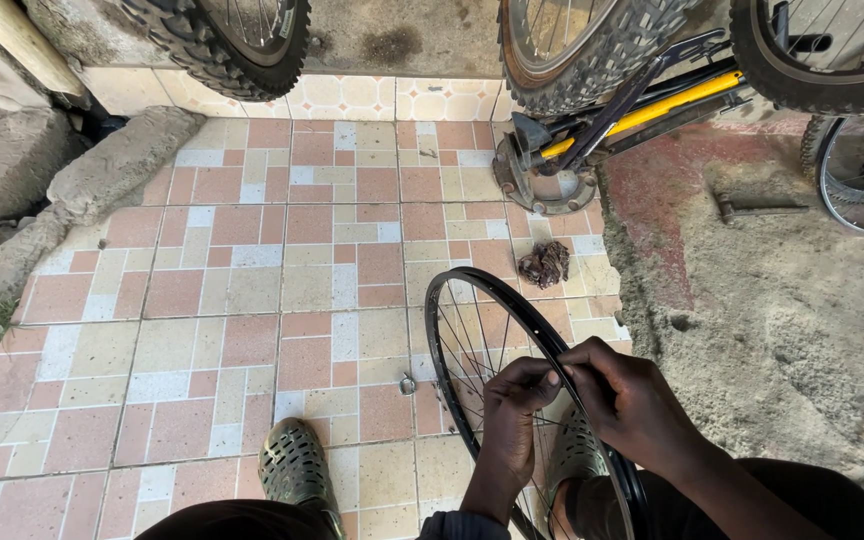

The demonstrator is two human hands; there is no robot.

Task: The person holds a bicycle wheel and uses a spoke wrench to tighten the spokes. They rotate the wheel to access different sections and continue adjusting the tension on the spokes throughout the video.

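Observation:
A bare black bicycle rim (pixel 449 290) with thin spokes stands upright on the tiled floor between my feet. My left hand (pixel 512 415) pinches a spoke near the rim's upper inner edge. My right hand (pixel 624 400) grips the rim from the right side, its fingers meeting the left hand's fingertips at the spoke. A small metal ring-like part (pixel 408 384) lies on the tiles just left of the rim.
My olive perforated shoes (pixel 295 467) rest on the pink and beige tiled floor (pixel 252 290). A dark crumpled rag (pixel 545 264) lies beyond the rim. Knobby bicycle tyres (pixel 592 50), a yellow bicycle frame (pixel 652 105), and a stone block (pixel 117 160) stand further back.

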